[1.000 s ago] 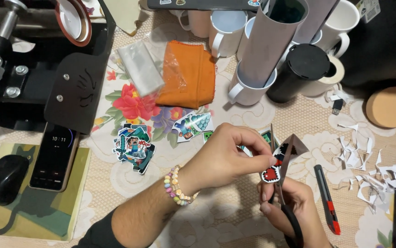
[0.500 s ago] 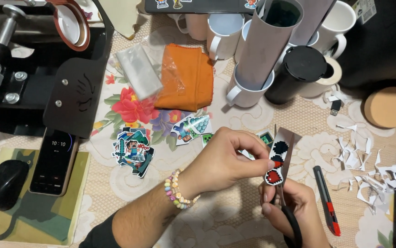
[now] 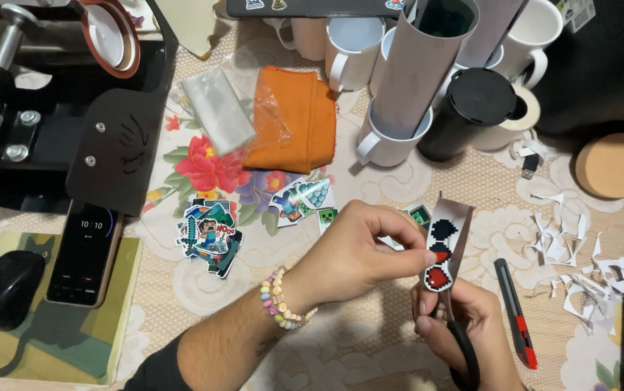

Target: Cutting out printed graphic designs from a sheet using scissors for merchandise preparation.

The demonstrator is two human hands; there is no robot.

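My left hand (image 3: 359,250), with a bead bracelet on the wrist, pinches a narrow paper strip (image 3: 448,239) printed with black and red pixel hearts. Below it my right hand (image 3: 464,322) grips black-handled scissors (image 3: 462,355), whose blades reach up behind the strip. The strip stands nearly upright above the table. Cut-out stickers lie to the left: a pile of them (image 3: 209,235) and a few loose ones (image 3: 302,199).
A black-and-red utility knife (image 3: 516,311) lies right of my hands, beside white paper scraps (image 3: 572,257). White mugs (image 3: 391,137), a black tumbler (image 3: 471,112), an orange cloth (image 3: 291,119), a phone (image 3: 84,250), a mouse (image 3: 6,289) and a black press machine (image 3: 44,94) surround the work area.
The strip has turned more upright and shifted slightly left in my left hand; my right hand with the scissors has stayed under it.
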